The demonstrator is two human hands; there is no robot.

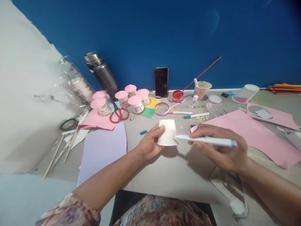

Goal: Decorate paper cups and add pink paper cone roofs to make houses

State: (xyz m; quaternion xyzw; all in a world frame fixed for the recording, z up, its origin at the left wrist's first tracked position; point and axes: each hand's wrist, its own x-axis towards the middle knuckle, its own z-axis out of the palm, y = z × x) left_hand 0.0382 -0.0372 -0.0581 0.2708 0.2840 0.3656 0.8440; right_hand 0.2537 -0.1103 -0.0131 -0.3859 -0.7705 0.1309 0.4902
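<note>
A plain white paper cup (167, 132) is upside down in my left hand (151, 142), its wide rim toward me. My right hand (218, 146) grips a white marker (209, 140) with a pale violet end, and its tip points left at the lower right side of the cup. Whether the tip touches the cup I cannot tell. A small blue cap (143, 132) lies on the table left of the cup. Behind are several small decorated cups with pink cone roofs (135, 100).
Red-handled scissors (119, 115), a tape ring (161, 108), a pink marker (180, 113) and a teal marker (197, 115) lie behind my hands. Pink paper (254, 131) spreads at right, lilac paper (102, 153) at left. A phone (161, 82) and a flask (102, 75) stand by the wall.
</note>
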